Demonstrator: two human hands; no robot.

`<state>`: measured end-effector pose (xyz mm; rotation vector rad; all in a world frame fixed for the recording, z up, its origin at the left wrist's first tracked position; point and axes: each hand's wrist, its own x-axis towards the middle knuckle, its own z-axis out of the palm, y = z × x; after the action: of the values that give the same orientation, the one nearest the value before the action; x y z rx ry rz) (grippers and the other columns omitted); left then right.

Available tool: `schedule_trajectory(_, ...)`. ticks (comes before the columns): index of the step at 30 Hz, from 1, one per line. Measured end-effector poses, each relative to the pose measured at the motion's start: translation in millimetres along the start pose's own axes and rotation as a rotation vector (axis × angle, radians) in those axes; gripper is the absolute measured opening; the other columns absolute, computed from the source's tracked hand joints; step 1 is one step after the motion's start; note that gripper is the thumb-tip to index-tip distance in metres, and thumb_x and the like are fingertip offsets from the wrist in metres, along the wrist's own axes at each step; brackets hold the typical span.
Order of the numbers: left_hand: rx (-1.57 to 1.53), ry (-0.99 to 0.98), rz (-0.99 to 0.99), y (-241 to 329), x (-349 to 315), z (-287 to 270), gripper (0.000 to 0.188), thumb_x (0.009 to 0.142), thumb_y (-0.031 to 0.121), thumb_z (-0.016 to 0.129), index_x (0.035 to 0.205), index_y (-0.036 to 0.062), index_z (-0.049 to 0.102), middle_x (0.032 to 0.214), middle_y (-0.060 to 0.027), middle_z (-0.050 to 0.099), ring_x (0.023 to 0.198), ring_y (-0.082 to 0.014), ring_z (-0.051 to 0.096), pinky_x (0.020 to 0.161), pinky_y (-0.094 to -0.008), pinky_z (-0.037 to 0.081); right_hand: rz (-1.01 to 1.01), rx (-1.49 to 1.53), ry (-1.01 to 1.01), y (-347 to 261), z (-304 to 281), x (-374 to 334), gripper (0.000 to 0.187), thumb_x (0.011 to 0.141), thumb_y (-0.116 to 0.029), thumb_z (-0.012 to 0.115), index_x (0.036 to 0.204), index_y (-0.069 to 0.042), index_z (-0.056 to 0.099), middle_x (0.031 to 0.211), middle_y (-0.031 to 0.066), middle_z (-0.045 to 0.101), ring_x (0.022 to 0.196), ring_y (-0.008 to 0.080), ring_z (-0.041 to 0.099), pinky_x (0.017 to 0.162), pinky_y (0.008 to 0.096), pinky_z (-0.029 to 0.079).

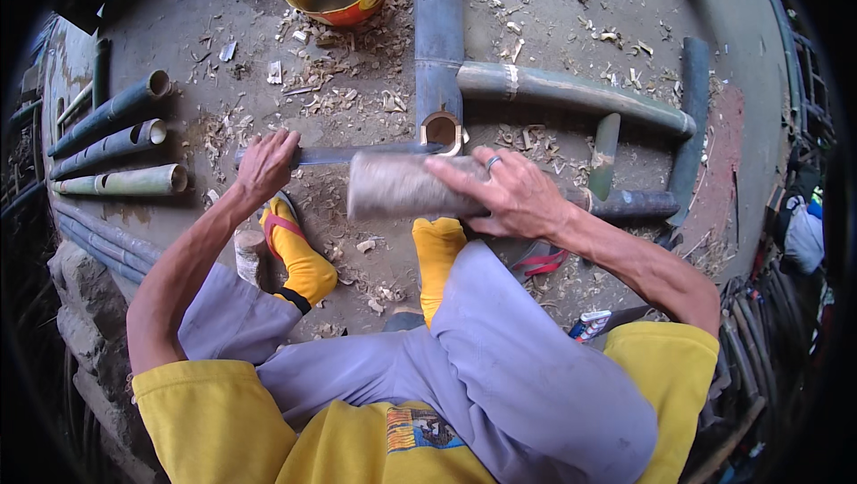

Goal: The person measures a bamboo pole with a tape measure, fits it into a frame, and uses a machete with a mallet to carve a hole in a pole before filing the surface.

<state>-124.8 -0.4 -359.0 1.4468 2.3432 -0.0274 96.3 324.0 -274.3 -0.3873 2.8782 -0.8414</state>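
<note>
My left hand (270, 165) is closed around one end of a long, flat metal blade (344, 154), which looks like a chisel or knife. The blade reaches right to the open end of a thick bamboo pole (438, 29), whose pale rim is cut into a notch. My right hand (522, 194) grips a thick, rounded wooden block (402, 186) like a mallet head, smeared by motion. It hangs just in front of the blade and pole end; whether it touches the blade I cannot tell. Any handle on the block is hidden by my hand.
A jointed bamboo frame (571, 91) lies at right against the pole. Several cut bamboo tubes (120, 182) lie at left. A yellow bucket (336, 12) of murky liquid stands at the back. Shavings litter the ground; my yellow-socked foot (308, 265) is below my left hand.
</note>
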Motion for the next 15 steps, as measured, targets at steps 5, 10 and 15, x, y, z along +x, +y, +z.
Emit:
schedule_trajectory(5, 0.062, 0.035, 0.011, -2, 6, -3, 0.027, 0.064, -0.001, 0.059, 0.089, 0.0043, 0.049, 0.082, -0.0106, 0.055, 0.079, -0.0280, 0.057, 0.068, -0.0388, 0.044, -0.236, -0.134, -0.045, 16, 5, -1, 0.089, 0.063, -0.027, 0.074, 0.139, -0.038, 0.030, 0.095, 0.0170, 0.055, 0.077, 0.0282, 0.057, 0.067, 0.0387, 0.046)
schedule_trajectory(10, -0.701, -0.463, -0.246, -5, 38, -52, 0.023, 0.059, 0.015, 0.070, 0.070, -0.0018, 0.059, 0.060, -0.0115, 0.060, 0.053, -0.0211, 0.058, 0.051, -0.0334, 0.047, 0.391, 0.058, -0.256, 23, -8, -16, 0.098, 0.066, -0.023, 0.075, 0.145, -0.026, 0.018, 0.111, 0.0259, 0.054, 0.095, 0.0391, 0.057, 0.081, 0.0460, 0.048)
schedule_trajectory(15, -0.554, -0.125, -0.101, -5, 29, -16, 0.027, 0.058, 0.017, 0.070, 0.080, 0.0033, 0.060, 0.068, -0.0112, 0.061, 0.062, -0.0252, 0.060, 0.059, -0.0357, 0.047, 0.698, 0.434, 0.334, 31, -28, -43, 0.096, 0.067, -0.022, 0.072, 0.144, -0.013, 0.015, 0.135, 0.0267, 0.038, 0.122, 0.0372, 0.043, 0.105, 0.0429, 0.034)
